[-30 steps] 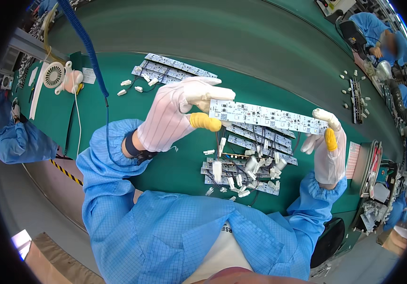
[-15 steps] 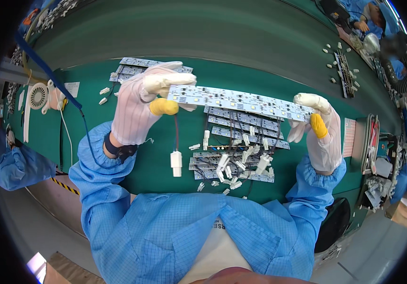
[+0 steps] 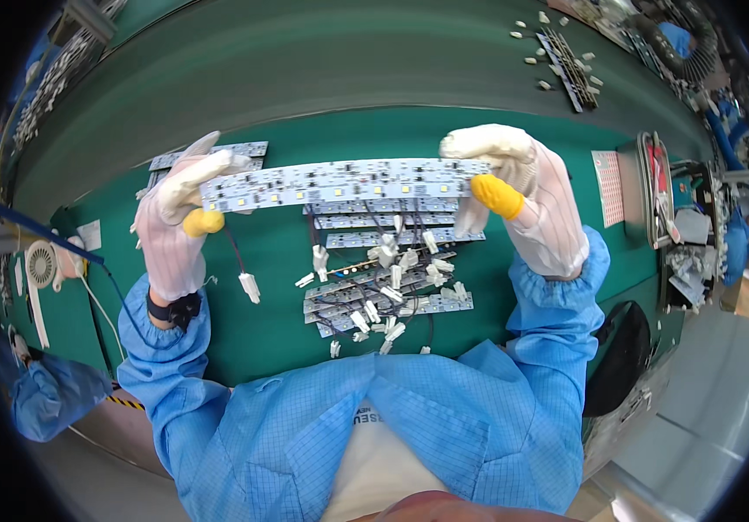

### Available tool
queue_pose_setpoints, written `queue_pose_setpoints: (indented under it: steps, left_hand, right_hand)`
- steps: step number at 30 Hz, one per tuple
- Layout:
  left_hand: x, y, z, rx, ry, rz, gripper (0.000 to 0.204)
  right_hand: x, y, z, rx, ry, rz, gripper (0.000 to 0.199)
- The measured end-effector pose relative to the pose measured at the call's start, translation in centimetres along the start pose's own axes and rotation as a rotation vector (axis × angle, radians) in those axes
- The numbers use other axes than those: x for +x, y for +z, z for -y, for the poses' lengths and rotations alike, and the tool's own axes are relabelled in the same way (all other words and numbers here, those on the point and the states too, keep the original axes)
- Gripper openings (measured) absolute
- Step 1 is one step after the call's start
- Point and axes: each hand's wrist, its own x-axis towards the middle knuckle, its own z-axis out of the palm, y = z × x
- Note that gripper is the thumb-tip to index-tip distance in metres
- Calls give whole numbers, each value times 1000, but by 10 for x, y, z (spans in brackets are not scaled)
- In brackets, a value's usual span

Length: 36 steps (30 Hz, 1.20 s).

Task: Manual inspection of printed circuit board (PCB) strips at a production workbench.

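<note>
A long white LED circuit board (image 3: pixel 339 183) is held up across the bench, chips and small yellow LEDs toward me. My left hand (image 3: pixel 174 204), in a striped white glove with a yellow thumb cot, pinches its left end. At the right end, my right hand (image 3: pixel 527 196), gloved the same way, grips the board between thumb and fingers. From the left end, dark wires drop to a white plug connector (image 3: pixel 250 287). Behind and below lie more LED boards (image 3: pixel 400 239) with tangled leads and several loose-hanging white connectors (image 3: pixel 393 296). Another group of boards (image 3: pixel 252 150) is partly hidden by my left hand.
Boards stacked on edge (image 3: pixel 567 70) lie on the dark belt at the far right, white connectors around them. A small fan (image 3: pixel 41 264) stands at the left beside a blue cord (image 3: pixel 43 230). Metal trays (image 3: pixel 653 191) line the right. A blue sleeve (image 3: pixel 57 396) shows at lower left.
The whole view has shifted. Both hands still hold the board, which now sits further left in view; its right end no longer hangs lower than the left. The hanging connector swings aslant.
</note>
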Motion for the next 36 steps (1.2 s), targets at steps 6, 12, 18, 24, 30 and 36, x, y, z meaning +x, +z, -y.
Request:
queue_pose_setpoints:
  steps: [6,12,18,24,30,36]
  left_hand:
    - [-2,3,0,37,-72,-25,40]
    - [1,-1,0,171,-158,32,42]
    - [4,-2,-4,199,-172,108,40]
    - [-2,-3,5,43,-80,10,38]
    - [-3,-5,-1,-4,-25,-6,35]
    - [-2,-6,-8,77,79,22,48]
  right_hand:
    - [-2,-3,4,23,7,62,45]
    - [-5,-8,0,28,-43,100,52]
    - [-7,-11,0,38,-26,98,54]
    - [-2,-3,-2,49,-37,26,46]
    - [1,1,-5,44,-95,-21,50]
    - [5,0,-10,-70,-36,-98,51]
